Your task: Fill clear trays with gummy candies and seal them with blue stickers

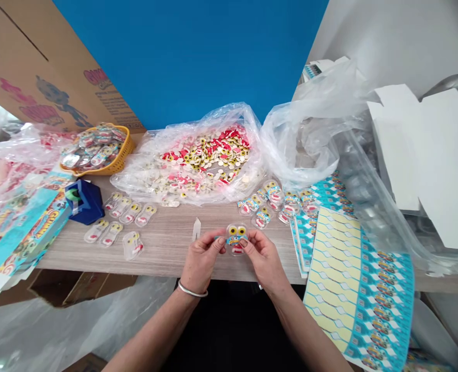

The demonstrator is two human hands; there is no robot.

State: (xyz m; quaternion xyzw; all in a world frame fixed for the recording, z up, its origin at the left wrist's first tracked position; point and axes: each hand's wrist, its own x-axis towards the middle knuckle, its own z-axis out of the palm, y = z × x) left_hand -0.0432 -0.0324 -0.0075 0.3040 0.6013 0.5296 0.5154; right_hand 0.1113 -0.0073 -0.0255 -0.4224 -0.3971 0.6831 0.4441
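Between both hands, over the table's front edge, is a small clear plastic pack (237,232) with two yellow eye pieces, a red and white piece and a blue printed label across its middle. My left hand (205,253) pinches the label's left end. My right hand (263,256) holds the pack's right side, thumb on the label. Labelled packs (262,217) lie just behind, to the right. Unlabelled packs (110,233) rest on the left of the table. A sheet of blue labels (384,289), with a bare yellow backing part, lies beside my right arm.
An open plastic bag (209,160) of red, white and yellow pieces stands at the back. A yellow basket (124,155) of packs and a blue tape dispenser (85,201) are at the left. Plastic trays and white boxes (442,160) are at the right.
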